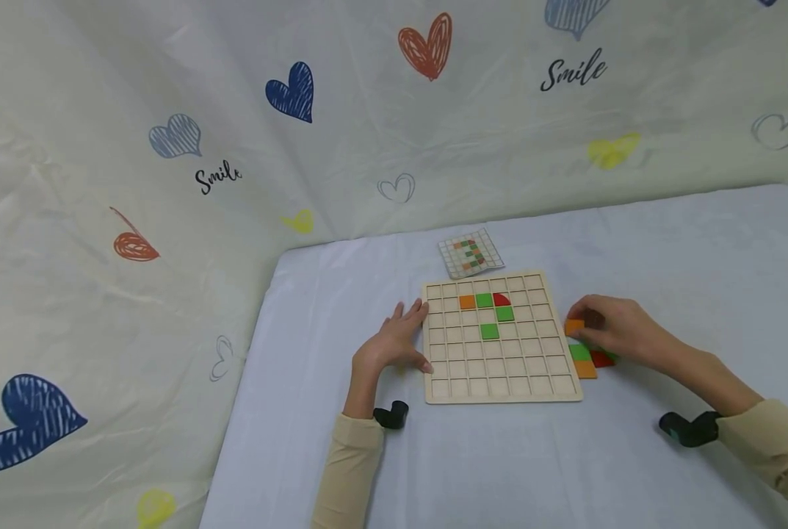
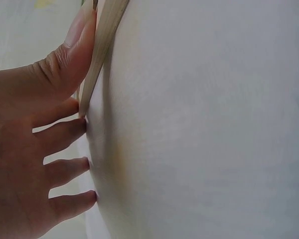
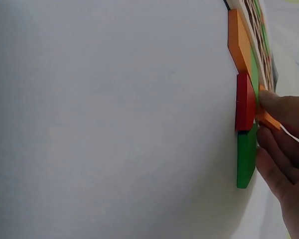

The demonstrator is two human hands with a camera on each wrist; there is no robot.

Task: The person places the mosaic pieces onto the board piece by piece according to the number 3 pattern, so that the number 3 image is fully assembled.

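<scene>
Orange tile point(image 1: 575, 327) is pinched between the thumb and fingers of the right hand point(image 1: 621, 327), just beside the right edge of the wooden board point(image 1: 477, 388). Near that edge, under and beside the hand, lie more loose pieces: a green tile point(image 1: 579, 353), a second orange tile point(image 1: 585, 369), a red tile point(image 3: 245, 102) and another green tile point(image 3: 246, 159). The left hand point(image 1: 394, 342) has its fingers spread wide, with the thumb against the board's left edge, which probably serves to steady it. Five pieces sit in the grid toward its far side: one orange, three green and a rounded red. A printed card point(image 1: 471, 253) just beyond the board shows a small pattern shaped like a 3, so the step in hand looks like picking out a piece to carry the copy on. The next move seems to call for lifting the pinched piece over the raised rim, checking the card for its square, turning its sides parallel to the grid and lowering it flat without nudging its neighbours.
</scene>
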